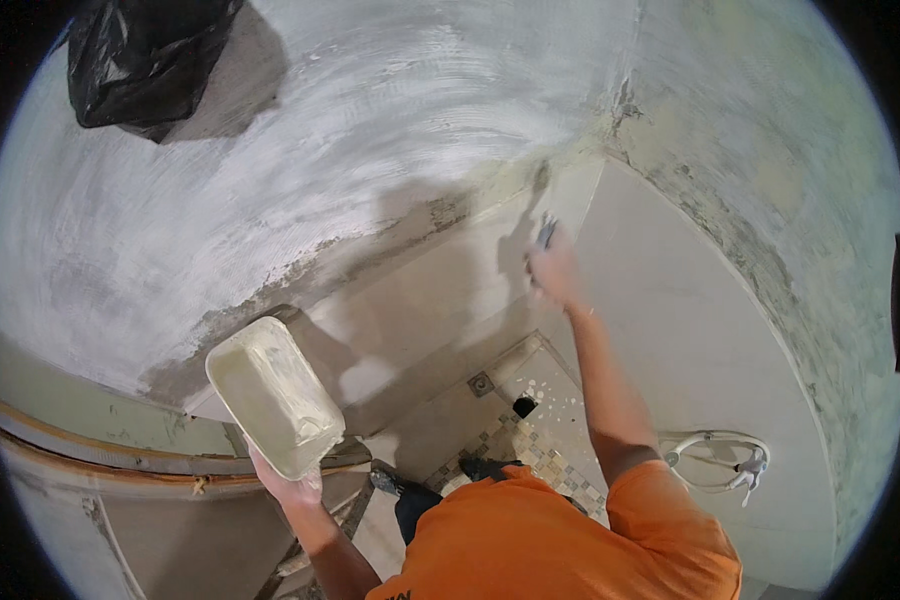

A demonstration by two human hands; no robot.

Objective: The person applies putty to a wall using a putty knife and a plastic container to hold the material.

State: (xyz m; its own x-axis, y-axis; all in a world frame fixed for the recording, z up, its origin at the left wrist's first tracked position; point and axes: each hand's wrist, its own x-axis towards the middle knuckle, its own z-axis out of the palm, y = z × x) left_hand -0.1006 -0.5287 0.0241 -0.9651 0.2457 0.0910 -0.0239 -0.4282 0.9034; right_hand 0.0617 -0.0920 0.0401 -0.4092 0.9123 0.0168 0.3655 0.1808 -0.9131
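Observation:
My left hand (292, 484) grips a rectangular off-white tub (232, 392) by its lower end. Inside the tub lies pale, creamy paste (282, 385), smeared along one side. My right hand (555, 272) is stretched forward, close to the tiled wall (425, 290) near the corner. It is closed round a small grey hand tool (546, 234), blurred by motion, so its exact kind does not show. Above the tiles, the wall (370, 130) is coated with streaky white and grey brushed material.
A black plastic bag (145, 60) hangs at the upper left. Coiled hose and a shower head (750, 470) are against the right wall. The floor has mosaic tiles (550, 462), a square drain (481, 384) and a dark round hole (525, 406). A ledge (150, 462) runs along the left.

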